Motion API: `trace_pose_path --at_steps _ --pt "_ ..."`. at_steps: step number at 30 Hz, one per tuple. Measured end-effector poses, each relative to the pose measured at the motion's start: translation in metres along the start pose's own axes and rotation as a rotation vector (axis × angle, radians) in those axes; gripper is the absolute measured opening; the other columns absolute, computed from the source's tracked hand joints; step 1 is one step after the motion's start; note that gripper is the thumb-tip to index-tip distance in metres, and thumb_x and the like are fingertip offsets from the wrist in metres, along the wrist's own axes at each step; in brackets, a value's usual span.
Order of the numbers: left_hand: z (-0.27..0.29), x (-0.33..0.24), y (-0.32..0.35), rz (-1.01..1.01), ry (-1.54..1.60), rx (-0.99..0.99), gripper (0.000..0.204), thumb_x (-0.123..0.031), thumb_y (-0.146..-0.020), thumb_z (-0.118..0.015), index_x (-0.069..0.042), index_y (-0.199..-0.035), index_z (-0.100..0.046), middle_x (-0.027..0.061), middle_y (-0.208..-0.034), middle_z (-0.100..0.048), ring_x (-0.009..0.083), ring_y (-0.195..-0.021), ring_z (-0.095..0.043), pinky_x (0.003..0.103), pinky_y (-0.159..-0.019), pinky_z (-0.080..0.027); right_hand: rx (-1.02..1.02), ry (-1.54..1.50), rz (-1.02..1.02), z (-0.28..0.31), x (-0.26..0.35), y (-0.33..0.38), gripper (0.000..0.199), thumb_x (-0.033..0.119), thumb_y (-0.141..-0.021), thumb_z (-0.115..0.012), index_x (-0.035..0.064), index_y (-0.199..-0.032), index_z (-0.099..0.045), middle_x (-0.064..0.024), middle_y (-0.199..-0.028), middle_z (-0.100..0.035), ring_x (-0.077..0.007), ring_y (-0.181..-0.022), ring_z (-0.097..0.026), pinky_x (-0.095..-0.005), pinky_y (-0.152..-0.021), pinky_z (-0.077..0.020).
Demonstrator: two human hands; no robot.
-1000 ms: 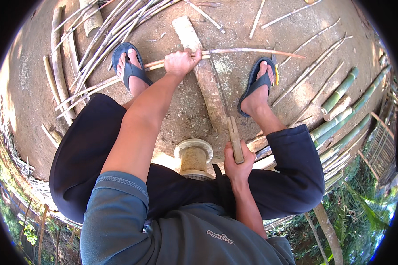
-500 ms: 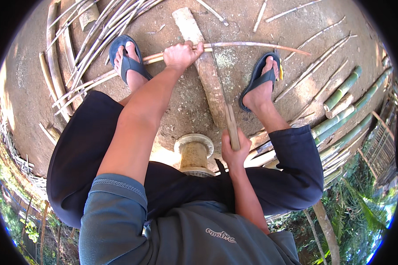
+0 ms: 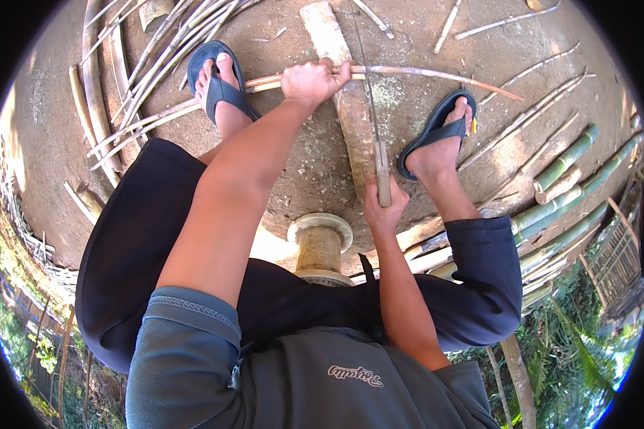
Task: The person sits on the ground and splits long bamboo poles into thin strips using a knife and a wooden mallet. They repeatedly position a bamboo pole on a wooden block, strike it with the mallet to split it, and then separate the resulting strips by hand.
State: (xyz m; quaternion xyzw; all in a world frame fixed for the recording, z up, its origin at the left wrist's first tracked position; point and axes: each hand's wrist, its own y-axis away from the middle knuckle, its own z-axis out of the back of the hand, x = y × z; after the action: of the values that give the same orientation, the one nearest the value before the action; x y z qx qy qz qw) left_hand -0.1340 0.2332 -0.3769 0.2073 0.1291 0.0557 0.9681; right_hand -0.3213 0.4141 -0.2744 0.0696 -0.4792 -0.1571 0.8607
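Note:
My left hand (image 3: 313, 84) is closed round two thin sticks (image 3: 268, 84), pressing them across a short log (image 3: 353, 121) that lies on the ground between my feet. In my right hand (image 3: 386, 204) is the flat wooden handle (image 3: 382, 175) of a long, thin blade (image 3: 370, 96), seen nearly edge-on, so I cannot tell whether it is a saw or a knife. The blade points away from me and crosses the sticks just right of my left fist. Beyond that crossing, one stick curves on to the right over the ground.
A pile of long sticks (image 3: 172, 53) lies at the far left, partly beside my left sandal (image 3: 230, 91). Green bamboo poles (image 3: 569, 157) lie on the right, past my right sandal (image 3: 444, 129). A pale spool-shaped stand (image 3: 320, 247) is between my knees.
My right hand has pushed the blade forward, away from my body, along the side of my left fist. My left hand keeps its hold on the sticks; the whole view has shifted slightly.

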Motion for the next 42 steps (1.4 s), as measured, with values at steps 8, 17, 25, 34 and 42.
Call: trace_pose_path --at_steps 8,17,25,34,42 --pt "0.002 0.003 -0.004 -0.01 0.019 0.066 0.062 -0.067 -0.091 -0.032 -0.018 -0.084 -0.069 0.009 -0.069 -0.071 0.0244 -0.06 -0.07 0.04 -0.047 -0.05 -0.041 -0.028 0.03 -0.001 -0.004 -0.001 0.014 0.001 -0.079 -0.067 0.0006 -0.068 -0.06 -0.0062 -0.053 -0.052 -0.0084 -0.045 -0.049 -0.0281 -0.046 -0.041" --pt "-0.007 0.007 -0.001 -0.028 0.015 -0.023 0.065 -0.068 -0.091 -0.033 -0.017 -0.08 -0.071 0.0071 -0.062 -0.068 0.0219 -0.053 -0.067 0.039 -0.044 -0.047 -0.038 0.014 0.063 0.003 -0.001 0.004 0.011 0.0 -0.078 -0.066 0.0006 -0.069 -0.06 -0.0058 -0.051 -0.05 -0.0079 -0.044 -0.048 -0.0275 -0.045 -0.0406" --pt "-0.006 0.002 -0.003 -0.013 0.022 0.0 0.062 -0.067 -0.09 -0.035 -0.018 -0.081 -0.071 0.0103 -0.066 -0.07 0.0269 -0.056 -0.068 0.041 -0.047 -0.049 -0.059 -0.036 0.04 -0.005 -0.005 -0.018 0.01 0.001 -0.077 -0.066 0.0003 -0.069 -0.06 -0.0061 -0.05 -0.05 -0.0073 -0.045 -0.049 -0.0269 -0.045 -0.0403" --pt "-0.003 -0.001 -0.005 0.003 -0.014 0.016 0.064 -0.069 -0.09 -0.032 -0.019 -0.085 -0.071 0.0078 -0.066 -0.069 0.0241 -0.059 -0.069 0.04 -0.049 -0.05 -0.036 -0.036 0.035 -0.002 -0.008 -0.012 0.009 0.001 -0.076 -0.066 0.0001 -0.069 -0.06 -0.0064 -0.05 -0.05 -0.0072 -0.045 -0.047 -0.0269 -0.044 -0.0404" --pt "-0.002 0.002 -0.002 0.021 -0.005 0.012 0.061 -0.068 -0.09 -0.035 -0.02 -0.08 -0.071 0.0103 -0.063 -0.069 0.0253 -0.059 -0.07 0.041 -0.047 -0.05 -0.058 0.015 0.078 0.005 0.003 0.0 0.01 0.001 -0.077 -0.066 0.0005 -0.069 -0.06 -0.0065 -0.05 -0.05 -0.0072 -0.043 -0.047 -0.0272 -0.044 -0.0399"
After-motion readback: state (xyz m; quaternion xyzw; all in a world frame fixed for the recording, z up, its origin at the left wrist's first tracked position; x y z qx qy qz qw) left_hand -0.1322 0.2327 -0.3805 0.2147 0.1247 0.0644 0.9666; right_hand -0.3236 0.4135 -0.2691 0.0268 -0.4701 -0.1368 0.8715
